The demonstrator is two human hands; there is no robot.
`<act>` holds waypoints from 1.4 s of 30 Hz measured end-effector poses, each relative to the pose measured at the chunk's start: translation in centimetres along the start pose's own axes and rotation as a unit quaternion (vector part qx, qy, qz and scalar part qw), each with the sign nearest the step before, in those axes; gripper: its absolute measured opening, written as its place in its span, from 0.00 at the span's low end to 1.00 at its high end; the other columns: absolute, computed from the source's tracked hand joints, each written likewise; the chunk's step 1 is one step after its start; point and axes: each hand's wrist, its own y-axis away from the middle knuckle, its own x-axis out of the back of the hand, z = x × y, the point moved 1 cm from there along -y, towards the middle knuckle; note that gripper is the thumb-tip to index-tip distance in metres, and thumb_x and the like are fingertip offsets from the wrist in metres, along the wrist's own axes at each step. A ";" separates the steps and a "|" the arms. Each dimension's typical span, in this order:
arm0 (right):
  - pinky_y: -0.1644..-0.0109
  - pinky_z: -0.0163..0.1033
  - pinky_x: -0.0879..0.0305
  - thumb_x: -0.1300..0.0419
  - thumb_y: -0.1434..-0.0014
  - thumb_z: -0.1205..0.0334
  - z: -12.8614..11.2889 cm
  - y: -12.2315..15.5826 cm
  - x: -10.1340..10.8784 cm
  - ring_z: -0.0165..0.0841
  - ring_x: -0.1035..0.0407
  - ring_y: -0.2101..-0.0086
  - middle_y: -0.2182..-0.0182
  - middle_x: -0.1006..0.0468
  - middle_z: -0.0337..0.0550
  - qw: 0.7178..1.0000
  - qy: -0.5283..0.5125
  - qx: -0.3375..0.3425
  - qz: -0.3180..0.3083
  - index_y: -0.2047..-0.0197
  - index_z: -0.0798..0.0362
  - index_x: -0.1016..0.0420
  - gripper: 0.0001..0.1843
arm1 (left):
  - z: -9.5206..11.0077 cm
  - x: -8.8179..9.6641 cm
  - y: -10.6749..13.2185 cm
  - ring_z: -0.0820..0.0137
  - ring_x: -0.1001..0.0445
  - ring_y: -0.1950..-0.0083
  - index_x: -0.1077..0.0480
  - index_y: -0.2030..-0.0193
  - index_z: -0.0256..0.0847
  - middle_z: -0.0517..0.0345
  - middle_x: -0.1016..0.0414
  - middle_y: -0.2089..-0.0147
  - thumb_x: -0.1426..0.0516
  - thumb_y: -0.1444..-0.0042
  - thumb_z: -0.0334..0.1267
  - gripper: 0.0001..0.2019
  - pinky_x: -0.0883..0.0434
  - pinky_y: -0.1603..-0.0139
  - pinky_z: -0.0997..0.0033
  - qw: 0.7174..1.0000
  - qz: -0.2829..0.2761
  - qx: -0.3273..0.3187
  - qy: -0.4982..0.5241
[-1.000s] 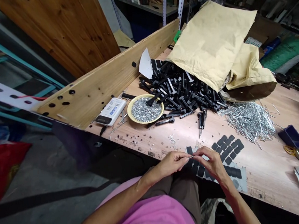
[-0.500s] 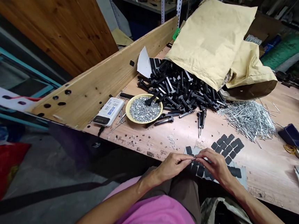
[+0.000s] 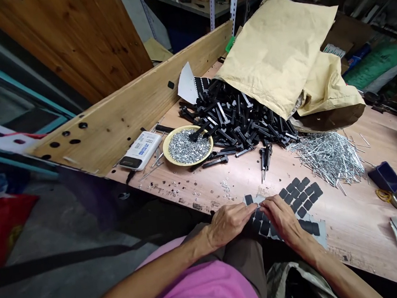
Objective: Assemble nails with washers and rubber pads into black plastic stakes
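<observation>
My left hand [image 3: 228,224] and my right hand [image 3: 281,217] meet fingertip to fingertip at the table's front edge. Both are closed in a pinch. Something small and thin seems to sit between the fingertips, but it is too small to name. Beneath and behind the hands lies a grey sheet [image 3: 322,239] bearing dark rounded pads [image 3: 264,228]. More black pads [image 3: 302,196] are spread on the table just beyond my right hand. Left of the fingertips, several small metal nuts [image 3: 226,187] lie scattered.
A yellow bowl [image 3: 166,154] of small metal pieces stands at left beside a white scale-like device [image 3: 140,150]. Black plastic parts [image 3: 237,117] spill from a large paper sack [image 3: 280,53]. Metal pins [image 3: 327,158] are heaped at right, near a dark blue box [image 3: 385,176].
The fingertips have shifted slightly and my left fingers are curled more tightly. The whole view has moved a little; the things on the table lie as before.
</observation>
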 end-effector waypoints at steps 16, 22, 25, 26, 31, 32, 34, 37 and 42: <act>0.67 0.34 0.30 0.51 0.34 0.63 1.4 0.6 1.0 0.30 0.30 0.69 0.69 0.26 0.43 0.996 -0.087 -0.005 -0.027 0.57 0.51 0.31 0.08 | 0.4 1.1 -2.3 0.79 0.43 0.82 0.24 0.60 0.33 0.64 0.38 0.83 0.48 0.43 0.48 0.20 0.43 0.81 0.80 0.844 -0.150 0.269 0.440; 0.67 0.36 0.30 0.52 0.34 0.62 1.1 0.9 0.3 0.32 0.31 0.69 0.71 0.27 0.43 0.998 -0.057 -0.032 0.000 0.60 0.52 0.31 0.09 | 1.1 0.4 -2.1 0.69 0.24 0.61 0.23 0.58 0.38 0.52 0.20 0.61 0.49 0.42 0.36 0.13 0.29 0.58 0.71 0.929 -0.044 0.183 0.320; 0.66 0.38 0.30 0.52 0.34 0.63 0.8 0.9 0.0 0.33 0.32 0.69 0.70 0.27 0.45 0.998 -0.037 -0.041 0.009 0.60 0.52 0.31 0.10 | 1.0 -0.1 -1.7 0.68 0.23 0.59 0.25 0.55 0.40 0.51 0.20 0.58 0.49 0.41 0.34 0.13 0.27 0.55 0.70 0.959 -0.003 0.143 0.243; 0.65 0.38 0.30 0.53 0.34 0.64 0.7 0.9 -0.2 0.33 0.31 0.68 0.69 0.27 0.45 0.998 -0.036 -0.052 0.013 0.59 0.52 0.31 0.10 | 0.9 -0.2 -1.6 0.68 0.23 0.59 0.25 0.54 0.40 0.51 0.20 0.58 0.49 0.41 0.33 0.13 0.27 0.56 0.70 0.967 0.006 0.130 0.219; 0.65 0.35 0.29 0.53 0.34 0.63 0.9 0.9 -0.4 0.31 0.29 0.67 0.68 0.27 0.43 0.990 -0.093 -0.099 0.027 0.58 0.51 0.30 0.10 | 0.6 -0.1 -2.0 0.69 0.24 0.60 0.25 0.54 0.40 0.51 0.21 0.60 0.50 0.40 0.34 0.14 0.28 0.57 0.70 0.971 0.000 0.121 0.208; 0.65 0.35 0.29 0.52 0.34 0.63 1.0 0.9 -0.3 0.31 0.29 0.67 0.68 0.27 0.43 0.991 -0.097 -0.089 0.031 0.57 0.50 0.30 0.10 | 0.5 0.0 -2.1 0.69 0.24 0.62 0.25 0.56 0.39 0.51 0.21 0.61 0.49 0.41 0.35 0.13 0.28 0.58 0.70 0.961 -0.018 0.139 0.238; 0.65 0.34 0.28 0.50 0.35 0.63 1.2 1.0 0.0 0.31 0.29 0.67 0.68 0.26 0.43 0.993 -0.098 -0.056 0.036 0.56 0.50 0.29 0.10 | 0.4 0.2 -2.4 0.72 0.27 0.70 0.24 0.58 0.37 0.54 0.24 0.70 0.49 0.41 0.39 0.14 0.30 0.65 0.73 0.925 -0.066 0.189 0.323; 0.65 0.34 0.28 0.49 0.36 0.64 1.6 1.0 0.7 0.31 0.28 0.67 0.67 0.24 0.44 0.993 -0.108 -0.039 0.024 0.54 0.50 0.28 0.11 | 0.4 0.2 -2.7 0.79 0.42 0.81 0.24 0.57 0.33 0.65 0.39 0.83 0.48 0.43 0.47 0.20 0.40 0.79 0.78 0.845 -0.128 0.265 0.446; 0.65 0.33 0.27 0.49 0.36 0.64 1.9 0.8 1.2 0.31 0.26 0.67 0.67 0.23 0.44 0.987 -0.135 -0.086 -0.001 0.55 0.50 0.26 0.12 | 0.4 0.0 -3.1 0.81 0.49 0.82 0.26 0.55 0.32 0.69 0.46 0.83 0.47 0.48 0.57 0.28 0.49 0.83 0.80 0.800 -0.137 0.299 0.501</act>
